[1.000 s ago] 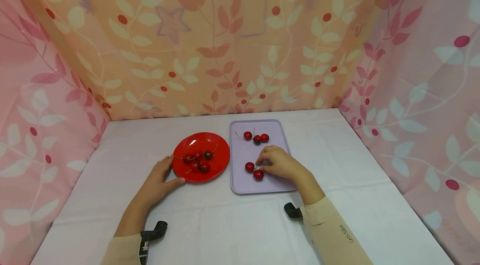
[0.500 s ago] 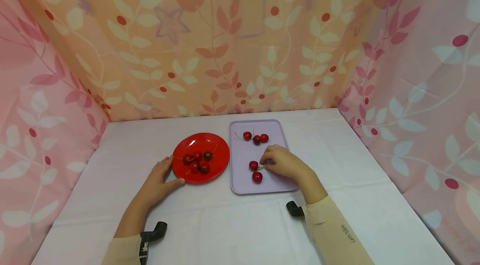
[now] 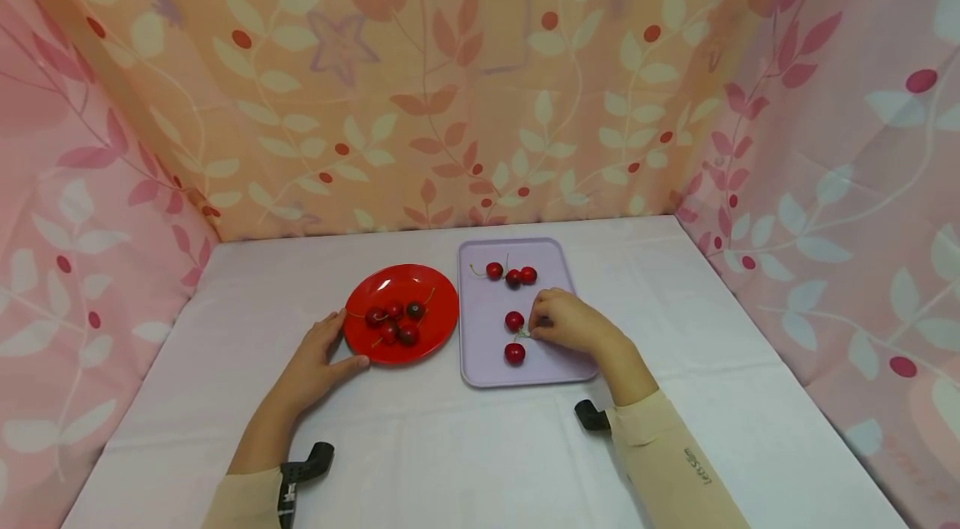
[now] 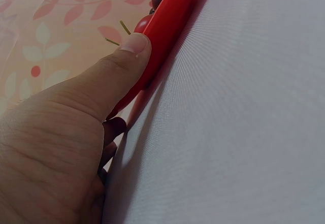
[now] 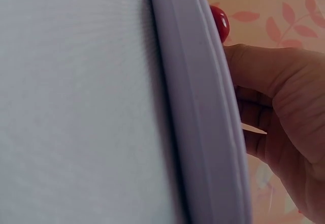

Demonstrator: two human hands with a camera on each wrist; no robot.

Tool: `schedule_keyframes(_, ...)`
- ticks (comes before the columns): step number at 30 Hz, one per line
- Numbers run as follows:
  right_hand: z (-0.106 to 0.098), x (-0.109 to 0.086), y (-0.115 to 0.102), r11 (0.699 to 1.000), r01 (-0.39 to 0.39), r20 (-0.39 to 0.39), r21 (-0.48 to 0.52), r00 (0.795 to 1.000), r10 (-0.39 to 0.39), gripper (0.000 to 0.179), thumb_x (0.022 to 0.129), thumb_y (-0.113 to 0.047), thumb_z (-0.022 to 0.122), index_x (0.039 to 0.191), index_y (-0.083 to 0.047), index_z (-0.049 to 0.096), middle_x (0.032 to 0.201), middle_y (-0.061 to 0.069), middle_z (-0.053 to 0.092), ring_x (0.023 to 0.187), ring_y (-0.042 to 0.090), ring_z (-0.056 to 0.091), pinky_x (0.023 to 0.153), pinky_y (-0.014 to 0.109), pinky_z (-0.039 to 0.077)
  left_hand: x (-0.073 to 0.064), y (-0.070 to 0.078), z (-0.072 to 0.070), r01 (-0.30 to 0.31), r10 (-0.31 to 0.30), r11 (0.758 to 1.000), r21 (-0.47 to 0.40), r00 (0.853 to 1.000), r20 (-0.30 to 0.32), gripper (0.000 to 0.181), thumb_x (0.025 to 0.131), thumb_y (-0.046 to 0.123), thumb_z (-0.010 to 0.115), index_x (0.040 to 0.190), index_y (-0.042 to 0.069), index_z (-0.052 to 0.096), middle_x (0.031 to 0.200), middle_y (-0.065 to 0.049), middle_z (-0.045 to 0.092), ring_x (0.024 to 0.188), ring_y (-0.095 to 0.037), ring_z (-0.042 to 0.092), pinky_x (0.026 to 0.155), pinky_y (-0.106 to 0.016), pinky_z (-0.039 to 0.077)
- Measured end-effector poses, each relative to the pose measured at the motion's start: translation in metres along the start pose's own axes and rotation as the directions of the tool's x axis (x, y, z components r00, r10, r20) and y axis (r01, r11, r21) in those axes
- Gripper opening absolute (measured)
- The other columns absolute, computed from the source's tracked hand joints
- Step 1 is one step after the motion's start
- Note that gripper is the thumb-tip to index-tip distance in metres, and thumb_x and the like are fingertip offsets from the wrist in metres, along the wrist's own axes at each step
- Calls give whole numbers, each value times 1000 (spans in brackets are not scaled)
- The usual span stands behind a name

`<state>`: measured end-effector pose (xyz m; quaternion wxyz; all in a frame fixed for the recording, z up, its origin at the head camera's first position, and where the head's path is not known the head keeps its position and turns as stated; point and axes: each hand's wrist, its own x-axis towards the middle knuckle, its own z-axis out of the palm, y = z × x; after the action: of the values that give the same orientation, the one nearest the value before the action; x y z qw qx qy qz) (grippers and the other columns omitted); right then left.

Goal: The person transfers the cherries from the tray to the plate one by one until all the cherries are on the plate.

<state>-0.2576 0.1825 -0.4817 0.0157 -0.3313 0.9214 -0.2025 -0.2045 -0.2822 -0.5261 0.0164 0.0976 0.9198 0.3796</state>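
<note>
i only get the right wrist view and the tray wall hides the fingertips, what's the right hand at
Observer: Head view shows the right hand with its fingertips at the green stems of two cherries.
Operator: anything else on that tray
Observer: Yes, three more cherries lie toward the far end of the purple tray.
Operator: and the left hand, i can't see it
Observer: The left hand touches the rim of a red plate, left of the tray.
</note>
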Motion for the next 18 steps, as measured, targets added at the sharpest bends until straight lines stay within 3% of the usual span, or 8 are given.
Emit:
schedule_keyframes(11,-4,-4,3,1000,21,-11,-1,1000,-21,9,85,-9,81,84,-17,77,91,-7,64,94,15,61,89,35,53,-1,-1,1,1,-1,1000,11,1000,-3,104,84,56,79,164,17,26,167,-17,28,155,-44,16,117,-74,22)
schedule_keyframes(18,-3,-5,3,998,31,-12,-58,999,-32,12,87,-11,79,82,-20,74,88,-10,61,90,11,59,86,33,52,0,-1,1,-11,12,1000,16,1000,-5,103,84,56,79,164,17,26,167,-17,29,155,-44,17,116,-73,23)
